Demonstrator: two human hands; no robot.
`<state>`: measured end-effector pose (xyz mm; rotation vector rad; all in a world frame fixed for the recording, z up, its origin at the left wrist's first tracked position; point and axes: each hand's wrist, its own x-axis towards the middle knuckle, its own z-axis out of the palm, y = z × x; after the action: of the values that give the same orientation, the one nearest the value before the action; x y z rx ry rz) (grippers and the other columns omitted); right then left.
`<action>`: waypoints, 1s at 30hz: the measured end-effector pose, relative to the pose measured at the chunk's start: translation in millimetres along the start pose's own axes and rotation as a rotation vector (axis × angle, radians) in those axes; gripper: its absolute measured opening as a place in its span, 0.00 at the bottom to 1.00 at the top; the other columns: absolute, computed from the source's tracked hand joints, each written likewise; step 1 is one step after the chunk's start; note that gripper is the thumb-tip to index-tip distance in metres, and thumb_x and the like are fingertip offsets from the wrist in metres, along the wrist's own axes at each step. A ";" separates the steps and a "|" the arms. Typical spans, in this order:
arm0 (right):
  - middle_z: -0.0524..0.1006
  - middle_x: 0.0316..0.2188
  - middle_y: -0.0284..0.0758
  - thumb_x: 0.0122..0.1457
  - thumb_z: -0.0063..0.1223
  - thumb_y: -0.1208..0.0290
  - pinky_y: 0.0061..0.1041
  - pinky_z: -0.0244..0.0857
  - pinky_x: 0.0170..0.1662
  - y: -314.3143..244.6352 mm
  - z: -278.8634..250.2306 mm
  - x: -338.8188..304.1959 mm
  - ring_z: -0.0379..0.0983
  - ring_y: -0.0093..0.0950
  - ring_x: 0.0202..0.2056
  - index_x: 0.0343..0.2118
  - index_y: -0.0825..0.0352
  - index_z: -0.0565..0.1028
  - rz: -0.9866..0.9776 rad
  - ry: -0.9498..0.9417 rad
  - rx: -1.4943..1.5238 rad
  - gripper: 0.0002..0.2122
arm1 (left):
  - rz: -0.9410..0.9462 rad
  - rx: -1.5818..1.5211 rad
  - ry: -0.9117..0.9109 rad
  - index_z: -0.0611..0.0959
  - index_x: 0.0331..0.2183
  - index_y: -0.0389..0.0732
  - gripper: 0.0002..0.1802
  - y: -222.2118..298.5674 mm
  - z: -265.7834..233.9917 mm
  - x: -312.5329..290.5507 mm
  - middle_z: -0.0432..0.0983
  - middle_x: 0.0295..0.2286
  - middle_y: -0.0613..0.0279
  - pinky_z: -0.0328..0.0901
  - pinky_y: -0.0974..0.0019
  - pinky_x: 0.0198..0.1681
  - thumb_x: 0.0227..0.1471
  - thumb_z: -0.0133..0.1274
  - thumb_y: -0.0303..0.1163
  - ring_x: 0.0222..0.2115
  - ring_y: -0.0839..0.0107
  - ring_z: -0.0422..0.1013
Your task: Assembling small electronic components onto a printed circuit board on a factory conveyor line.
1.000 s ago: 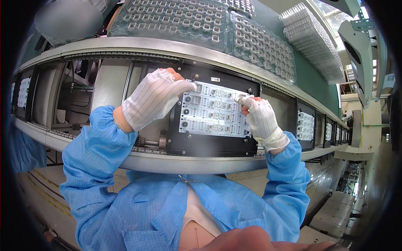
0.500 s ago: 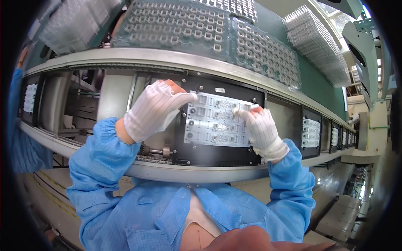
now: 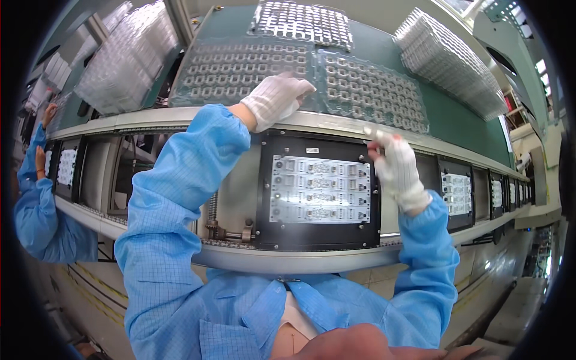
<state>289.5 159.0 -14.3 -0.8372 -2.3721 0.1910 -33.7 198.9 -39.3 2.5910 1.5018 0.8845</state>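
Conveyor line runs left to right along the near edge of a green surface (image 3: 456, 114), with black carriers riding between two pale rails.

Centre carrier (image 3: 318, 191): black frame holding a white circuit panel (image 3: 320, 189), four rows of components, long axis parallel to the rails. It lies directly ahead of the person, between the two forearms.

Left hand (image 3: 277, 99): white glove, reaching past the far rail, fingers extended and lying flat on a clear plastic parts tray (image 3: 240, 71). Open, gripping nothing that shows. The panel lies below and to the right of it, well apart.

Right hand (image 3: 396, 168): white glove, just beside the carrier's right edge near its upper corner. Thumb and forefinger are pinched together on something small and pale (image 3: 373, 133); cannot tell what it is. This hand is the nearer to the panel.

Around: second clear tray (image 3: 372, 90) right of the first, stacked trays (image 3: 450, 60) farther right, further carriers (image 3: 457, 193) downstream. Another worker's blue sleeve (image 3: 42, 222) at far left.

Between right hand and panel only the frame rim intervenes.
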 end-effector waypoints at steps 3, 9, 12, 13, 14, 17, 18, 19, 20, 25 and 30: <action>0.79 0.30 0.34 0.50 0.54 0.81 0.35 0.67 0.41 23.4 7.1 27.6 0.74 0.37 0.35 0.49 0.62 0.75 0.009 0.057 -0.028 0.21 | -0.006 0.076 -0.071 0.80 0.43 0.43 0.19 -0.5 6.0 8.6 0.79 0.28 0.59 0.71 0.58 0.40 0.45 0.59 0.25 0.35 0.59 0.75; 0.79 0.28 0.35 0.49 0.52 0.82 0.34 0.70 0.42 44.7 36.2 66.6 0.75 0.35 0.35 0.48 0.62 0.76 0.076 -0.072 -0.117 0.21 | -0.033 -0.004 -0.006 0.82 0.41 0.44 0.16 9.7 -20.1 7.1 0.79 0.28 0.60 0.70 0.58 0.41 0.46 0.58 0.24 0.34 0.58 0.75; 0.79 0.27 0.36 0.50 0.48 0.83 0.28 0.72 0.39 57.1 45.7 66.8 0.76 0.30 0.32 0.48 0.62 0.77 0.134 -0.139 -0.087 0.20 | 0.051 -0.014 0.057 0.83 0.39 0.46 0.15 45.5 -34.2 -15.1 0.78 0.24 0.61 0.71 0.60 0.38 0.46 0.58 0.23 0.31 0.59 0.75; 0.79 0.28 0.35 0.51 0.48 0.83 0.27 0.72 0.39 52.0 47.2 71.8 0.76 0.28 0.31 0.47 0.63 0.77 0.216 -0.184 -0.076 0.19 | 0.009 -0.017 0.024 0.83 0.39 0.45 0.15 65.1 -43.7 -30.1 0.77 0.24 0.61 0.71 0.60 0.37 0.46 0.57 0.23 0.31 0.60 0.75; 0.79 0.27 0.36 0.51 0.49 0.82 0.29 0.71 0.41 49.1 44.0 73.6 0.76 0.31 0.32 0.48 0.63 0.77 0.247 -0.192 -0.031 0.19 | -0.015 -0.029 0.002 0.83 0.38 0.45 0.14 78.4 -48.9 -44.3 0.77 0.24 0.61 0.71 0.60 0.37 0.46 0.57 0.24 0.30 0.60 0.75; 0.79 0.27 0.36 0.51 0.52 0.81 0.34 0.69 0.42 48.0 36.3 72.3 0.76 0.37 0.33 0.49 0.62 0.76 0.090 -0.094 -0.156 0.20 | 0.063 -0.034 -0.108 0.82 0.39 0.44 0.14 110.6 -55.6 -83.4 0.77 0.26 0.59 0.68 0.60 0.36 0.47 0.56 0.26 0.30 0.60 0.73; 0.79 0.26 0.37 0.51 0.52 0.80 0.35 0.69 0.43 47.6 35.5 72.1 0.75 0.39 0.34 0.49 0.62 0.75 0.051 -0.047 -0.184 0.20 | 0.081 -0.040 -0.118 0.81 0.41 0.44 0.17 116.6 -52.5 -94.9 0.76 0.27 0.58 0.67 0.59 0.37 0.45 0.57 0.25 0.31 0.59 0.72; 0.79 0.26 0.37 0.50 0.53 0.81 0.35 0.69 0.42 49.4 37.8 71.4 0.75 0.39 0.33 0.48 0.62 0.75 0.046 0.015 -0.141 0.20 | 0.081 -0.047 -0.121 0.81 0.42 0.45 0.18 121.0 -49.4 -103.6 0.76 0.28 0.58 0.67 0.59 0.37 0.45 0.58 0.25 0.32 0.59 0.72; 0.79 0.26 0.37 0.50 0.53 0.81 0.35 0.69 0.42 49.4 38.6 67.2 0.75 0.38 0.33 0.48 0.62 0.75 0.024 0.060 -0.121 0.20 | 0.083 -0.032 -0.122 0.81 0.42 0.45 0.18 125.0 -47.6 -109.2 0.76 0.28 0.58 0.67 0.59 0.38 0.45 0.58 0.25 0.32 0.59 0.72; 0.79 0.26 0.34 0.50 0.52 0.80 0.35 0.67 0.43 26.5 34.7 40.2 0.74 0.35 0.34 0.48 0.61 0.75 -0.122 0.148 -0.094 0.19 | 0.081 -0.050 -0.151 0.81 0.42 0.43 0.17 134.5 -31.6 -121.7 0.76 0.28 0.59 0.66 0.59 0.41 0.46 0.57 0.25 0.33 0.58 0.72; 0.77 0.26 0.31 0.48 0.53 0.82 0.34 0.66 0.43 5.6 27.3 0.5 0.73 0.34 0.34 0.48 0.60 0.75 -0.157 0.166 0.010 0.21 | 0.087 0.040 -0.239 0.79 0.43 0.42 0.18 138.7 -27.8 -119.1 0.76 0.28 0.58 0.65 0.59 0.43 0.47 0.55 0.24 0.32 0.58 0.72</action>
<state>276.0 165.5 -37.8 -0.6330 -2.2653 0.0669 18.0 21.6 -30.9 2.6926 1.3665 0.5304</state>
